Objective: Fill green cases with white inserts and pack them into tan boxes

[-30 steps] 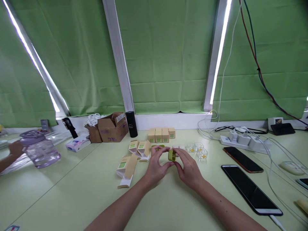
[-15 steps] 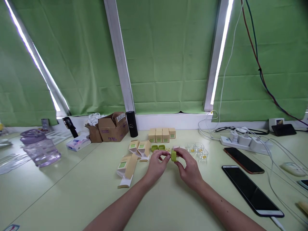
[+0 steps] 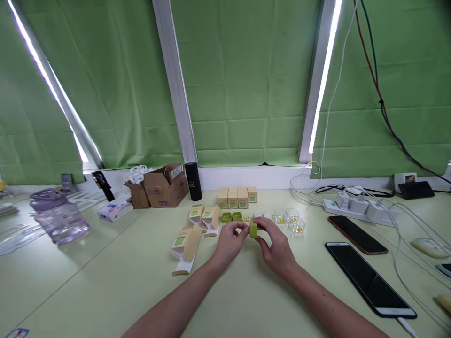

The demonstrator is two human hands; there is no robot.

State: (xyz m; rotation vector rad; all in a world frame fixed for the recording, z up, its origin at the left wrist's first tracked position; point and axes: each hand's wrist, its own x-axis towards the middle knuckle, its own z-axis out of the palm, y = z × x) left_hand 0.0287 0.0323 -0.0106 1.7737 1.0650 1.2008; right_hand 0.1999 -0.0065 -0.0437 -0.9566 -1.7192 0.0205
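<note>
Between finger and thumb of my right hand [image 3: 279, 249] is a small green plastic case [image 3: 253, 229], held above the table with its side toward me. My left hand [image 3: 229, 241] is closed in a pinch right at the case's left side; whatever its fingertips hold is too small to make out. Beyond my hands sit two open green cases [image 3: 231, 216] and some tiny yellow pieces [image 3: 245, 218]. White blocks [image 3: 261, 216] lie partly behind my right hand. Several clear cups [image 3: 291, 216] with yellow bits inside stand to the right.
Opened cardboard boxes [image 3: 186, 241] lie left of my hands, and closed small boxes [image 3: 232, 198] stand in a row behind. Two phones [image 3: 369, 279], cables and a power strip [image 3: 359, 210] occupy the right. A purple water jug [image 3: 58, 217] and brown carton [image 3: 165, 188] are at left.
The green case has turned slightly and shifted a little left, closer to my left fingertips. Both arms are almost still.
</note>
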